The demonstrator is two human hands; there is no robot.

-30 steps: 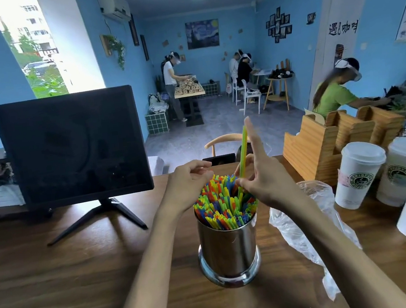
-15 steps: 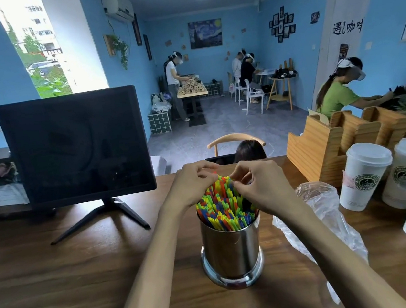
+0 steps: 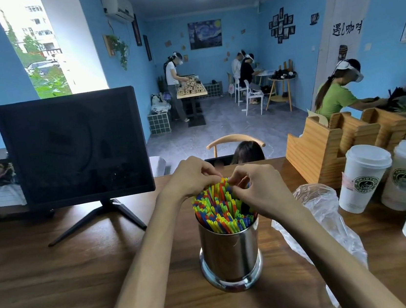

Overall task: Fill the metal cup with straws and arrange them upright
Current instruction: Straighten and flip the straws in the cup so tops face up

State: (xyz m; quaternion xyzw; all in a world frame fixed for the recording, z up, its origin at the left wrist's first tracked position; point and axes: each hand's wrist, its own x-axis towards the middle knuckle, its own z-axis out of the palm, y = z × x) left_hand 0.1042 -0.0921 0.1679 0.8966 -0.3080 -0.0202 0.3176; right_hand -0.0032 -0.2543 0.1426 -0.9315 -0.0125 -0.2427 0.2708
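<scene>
Head view: shiny cylindrical metal cup (image 3: 230, 250) upright on brown wooden counter (image 3: 59, 286), at 6 o'clock of centre; packed with thin multicoloured plastic straws (image 3: 222, 209), long axes near vertical, open ends up, fanning slightly toward 12. Left hand (image 3: 190, 177) at 11 o'clock of the cup and right hand (image 3: 258, 189) at 1 o'clock, fingers curled, pinching far straw tips. Crumpled clear plastic bag (image 3: 324, 215) at 3 o'clock
</scene>
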